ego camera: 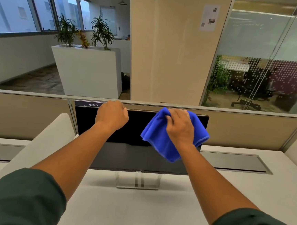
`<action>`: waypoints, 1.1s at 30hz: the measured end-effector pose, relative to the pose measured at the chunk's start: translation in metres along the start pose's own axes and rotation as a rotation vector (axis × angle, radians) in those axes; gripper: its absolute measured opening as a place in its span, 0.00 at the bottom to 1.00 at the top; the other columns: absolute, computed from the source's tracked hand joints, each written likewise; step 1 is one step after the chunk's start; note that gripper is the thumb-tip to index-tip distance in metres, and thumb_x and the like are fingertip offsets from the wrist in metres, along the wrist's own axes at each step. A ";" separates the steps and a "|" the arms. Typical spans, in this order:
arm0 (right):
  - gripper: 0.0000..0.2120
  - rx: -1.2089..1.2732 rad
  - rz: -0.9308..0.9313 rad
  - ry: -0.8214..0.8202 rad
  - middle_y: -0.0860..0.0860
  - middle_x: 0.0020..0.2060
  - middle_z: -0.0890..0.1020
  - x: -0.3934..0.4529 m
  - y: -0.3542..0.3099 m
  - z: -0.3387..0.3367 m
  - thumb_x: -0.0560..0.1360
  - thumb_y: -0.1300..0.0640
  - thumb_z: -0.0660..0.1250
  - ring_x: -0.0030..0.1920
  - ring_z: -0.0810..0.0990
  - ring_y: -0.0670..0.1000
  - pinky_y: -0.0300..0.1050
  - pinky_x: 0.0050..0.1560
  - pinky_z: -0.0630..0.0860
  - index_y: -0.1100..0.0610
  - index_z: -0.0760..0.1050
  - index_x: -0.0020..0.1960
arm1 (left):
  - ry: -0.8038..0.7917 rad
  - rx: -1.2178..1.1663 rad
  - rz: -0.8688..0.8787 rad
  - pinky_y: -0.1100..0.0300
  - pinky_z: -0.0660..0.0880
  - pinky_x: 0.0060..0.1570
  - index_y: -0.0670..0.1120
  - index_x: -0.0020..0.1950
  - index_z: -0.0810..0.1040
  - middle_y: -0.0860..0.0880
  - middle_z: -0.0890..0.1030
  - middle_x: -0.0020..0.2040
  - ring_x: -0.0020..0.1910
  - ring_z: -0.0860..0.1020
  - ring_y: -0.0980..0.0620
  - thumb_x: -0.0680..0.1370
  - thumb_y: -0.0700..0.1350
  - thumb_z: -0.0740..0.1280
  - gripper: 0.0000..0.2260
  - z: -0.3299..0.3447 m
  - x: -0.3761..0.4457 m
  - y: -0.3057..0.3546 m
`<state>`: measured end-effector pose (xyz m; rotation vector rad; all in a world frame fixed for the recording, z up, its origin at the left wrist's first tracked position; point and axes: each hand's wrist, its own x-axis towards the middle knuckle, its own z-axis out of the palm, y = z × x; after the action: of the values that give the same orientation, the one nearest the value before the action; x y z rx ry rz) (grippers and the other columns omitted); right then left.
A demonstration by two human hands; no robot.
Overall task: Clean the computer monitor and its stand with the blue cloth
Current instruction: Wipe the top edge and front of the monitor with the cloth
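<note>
Blue cloth [161,140]: soft, folded, bunched in the right hand [180,127], whose grip is closed on the fabric with the fingers curled over the top edge of the monitor [135,154]; loose folds hang down in front of the upper right part of the dark screen. Left hand [112,115]: curled into a closed grip over the top edge of the monitor, left of centre, holding the frame and no cloth; it appears to steady the screen. Monitor: black, switched off, upright near the middle of the pale surface [135,210], its back close to the beige partition [250,132]. Stand [138,180]: clear and silver, under the lower bezel, resting on the surface, with neither hand nor cloth near it. Step in hand, as judged: wiping the top edge and upper screen on the right side. Progress: cannot tell how much of the screen is done; the stand looks not yet reached. Next move calls for: drawing the cloth across or down the glass with light, even pressure while the left hand braces the frame against tipping, then going down to the stand.
</note>
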<state>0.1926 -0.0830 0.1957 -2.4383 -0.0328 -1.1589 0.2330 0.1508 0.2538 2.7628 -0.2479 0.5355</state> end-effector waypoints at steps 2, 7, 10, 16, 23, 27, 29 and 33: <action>0.09 0.041 0.089 0.021 0.49 0.52 0.80 -0.001 0.023 -0.010 0.79 0.57 0.61 0.58 0.70 0.47 0.54 0.65 0.70 0.55 0.78 0.55 | -0.007 -0.017 0.003 0.56 0.78 0.36 0.45 0.40 0.81 0.47 0.79 0.33 0.32 0.77 0.47 0.78 0.49 0.60 0.13 0.000 0.001 0.000; 0.10 0.123 0.183 0.052 0.49 0.53 0.81 -0.002 0.025 -0.014 0.79 0.60 0.60 0.60 0.74 0.51 0.55 0.70 0.65 0.56 0.79 0.56 | -0.046 0.070 0.044 0.57 0.74 0.36 0.44 0.41 0.79 0.46 0.77 0.34 0.34 0.76 0.47 0.80 0.51 0.56 0.17 0.005 0.004 0.008; 0.12 0.139 0.078 -0.021 0.51 0.57 0.80 -0.004 0.003 -0.003 0.79 0.62 0.61 0.62 0.71 0.52 0.54 0.72 0.62 0.58 0.78 0.59 | -0.057 0.091 0.126 0.56 0.70 0.35 0.45 0.42 0.78 0.46 0.79 0.39 0.37 0.76 0.45 0.80 0.51 0.54 0.17 0.012 0.002 0.024; 0.12 0.128 0.017 0.007 0.52 0.59 0.79 -0.004 0.032 -0.012 0.79 0.62 0.61 0.63 0.70 0.49 0.50 0.71 0.64 0.58 0.78 0.61 | -0.013 0.068 0.304 0.52 0.72 0.41 0.48 0.53 0.76 0.45 0.80 0.52 0.50 0.78 0.42 0.79 0.48 0.54 0.13 0.028 -0.008 0.071; 0.19 0.312 0.463 0.103 0.48 0.73 0.65 -0.014 0.079 -0.026 0.82 0.55 0.57 0.70 0.65 0.48 0.32 0.65 0.60 0.53 0.66 0.72 | -0.110 -0.005 0.353 0.49 0.72 0.59 0.49 0.72 0.68 0.49 0.73 0.69 0.66 0.72 0.45 0.80 0.49 0.56 0.20 0.044 -0.016 0.106; 0.20 0.438 0.592 0.141 0.42 0.61 0.71 -0.030 0.077 -0.021 0.82 0.55 0.56 0.58 0.70 0.42 0.37 0.59 0.67 0.54 0.63 0.73 | -0.048 0.006 0.305 0.51 0.73 0.53 0.46 0.66 0.72 0.47 0.77 0.63 0.59 0.75 0.46 0.80 0.46 0.58 0.16 0.046 -0.020 0.116; 0.13 0.470 0.726 0.147 0.48 0.52 0.77 -0.045 0.083 -0.011 0.82 0.54 0.55 0.51 0.75 0.48 0.46 0.52 0.72 0.57 0.70 0.64 | -0.055 0.032 0.298 0.51 0.73 0.50 0.46 0.64 0.73 0.47 0.78 0.61 0.56 0.77 0.45 0.79 0.46 0.58 0.15 0.045 -0.019 0.120; 0.11 0.466 0.914 0.091 0.51 0.49 0.79 -0.079 0.094 0.006 0.82 0.55 0.54 0.50 0.78 0.53 0.49 0.49 0.74 0.57 0.73 0.57 | -0.051 0.057 0.303 0.52 0.74 0.48 0.45 0.63 0.75 0.46 0.80 0.59 0.54 0.78 0.44 0.79 0.48 0.58 0.15 0.043 -0.017 0.123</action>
<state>0.1649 -0.1529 0.0985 -1.6549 0.6829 -0.7148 0.2042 0.0235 0.2427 2.8126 -0.6801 0.5521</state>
